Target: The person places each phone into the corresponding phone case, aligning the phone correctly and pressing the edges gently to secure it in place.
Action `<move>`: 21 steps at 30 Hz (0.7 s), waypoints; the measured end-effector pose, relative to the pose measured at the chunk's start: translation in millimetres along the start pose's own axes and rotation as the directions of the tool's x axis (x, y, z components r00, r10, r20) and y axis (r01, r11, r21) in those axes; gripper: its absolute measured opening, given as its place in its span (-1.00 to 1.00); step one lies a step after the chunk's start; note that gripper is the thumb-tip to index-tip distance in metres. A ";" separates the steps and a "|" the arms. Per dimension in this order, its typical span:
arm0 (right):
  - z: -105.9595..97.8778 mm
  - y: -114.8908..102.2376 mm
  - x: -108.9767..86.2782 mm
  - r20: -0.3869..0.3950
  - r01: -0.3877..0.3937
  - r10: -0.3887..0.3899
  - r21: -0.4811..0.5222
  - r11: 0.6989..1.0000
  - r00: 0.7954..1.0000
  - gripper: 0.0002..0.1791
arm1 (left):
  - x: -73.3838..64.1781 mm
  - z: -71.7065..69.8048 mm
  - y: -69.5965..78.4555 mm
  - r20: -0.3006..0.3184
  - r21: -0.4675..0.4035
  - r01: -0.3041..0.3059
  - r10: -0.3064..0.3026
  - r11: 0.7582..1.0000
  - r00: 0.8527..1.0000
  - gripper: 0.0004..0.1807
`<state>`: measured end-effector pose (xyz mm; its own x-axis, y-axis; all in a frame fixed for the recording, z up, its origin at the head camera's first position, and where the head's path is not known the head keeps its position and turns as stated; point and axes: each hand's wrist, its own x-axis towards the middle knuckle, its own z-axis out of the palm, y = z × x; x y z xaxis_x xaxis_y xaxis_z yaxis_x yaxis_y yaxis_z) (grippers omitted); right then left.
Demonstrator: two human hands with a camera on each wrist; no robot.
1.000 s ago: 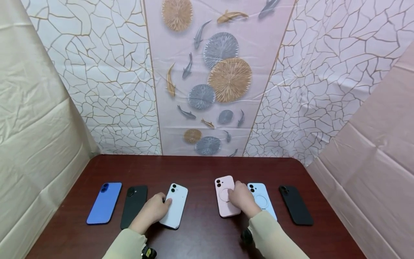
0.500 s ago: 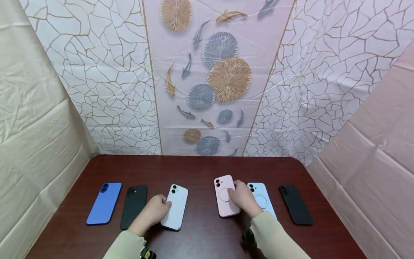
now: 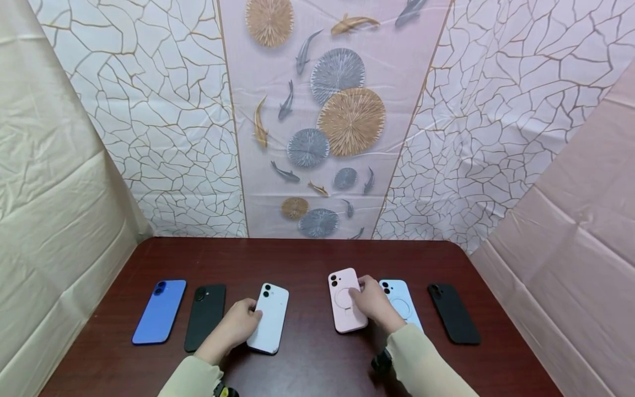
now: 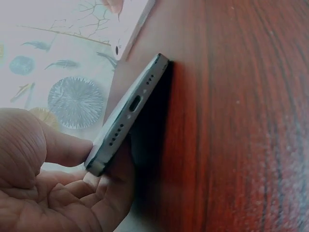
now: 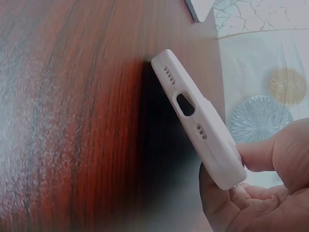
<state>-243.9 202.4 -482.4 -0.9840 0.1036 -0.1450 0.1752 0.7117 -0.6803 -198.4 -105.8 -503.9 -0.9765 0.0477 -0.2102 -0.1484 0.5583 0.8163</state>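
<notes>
My left hand (image 3: 238,321) grips a white phone (image 3: 270,320) by its left long edge, thumb on the back and fingers underneath. In the left wrist view the phone's bottom edge (image 4: 129,113), with its port, is tilted and its held side is lifted off the table. My right hand (image 3: 374,303) pinches the right edge of a pink phone case (image 3: 344,314) with a ring on its back. Through the large port cutout (image 5: 185,104) in the right wrist view, the inside looks dark. That case is tilted too, with its held side raised.
Left of my left hand lie a black phone (image 3: 205,317) and a blue phone (image 3: 160,312). Partly behind my right wrist is a light blue case (image 3: 401,300) with a ring; a black case (image 3: 453,314) lies farther right. The dark wooden table (image 3: 307,259) ends at a patterned cloth (image 3: 317,165).
The white phone has shifted very slightly right and its held side is raised a little more. The pink case has moved a touch left. Both hands keep their hold.
</notes>
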 end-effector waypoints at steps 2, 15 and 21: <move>0.9 1.1 0.9 0.007 -0.014 0.014 0.039 0.999 1.000 -0.60 | -0.9 -0.7 -0.6 0.013 -0.007 0.004 -0.004 1.000 1.000 -0.66; 1.8 -6.9 -4.2 0.057 -0.064 0.053 0.218 0.974 0.997 -0.56 | -3.8 -1.9 -1.6 0.081 -0.147 0.067 -0.055 0.987 0.995 -0.60; 2.5 -17.3 -9.3 0.104 -0.076 0.047 0.304 0.950 0.994 -0.53 | -3.0 5.1 1.9 0.080 -0.285 0.053 -0.032 0.957 0.996 -0.55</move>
<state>-237.7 187.4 -471.1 -0.9660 0.0642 -0.2504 0.2515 0.4567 -0.8533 -195.0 -100.7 -504.5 -0.9557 0.0961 -0.2784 -0.2387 0.3009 0.9233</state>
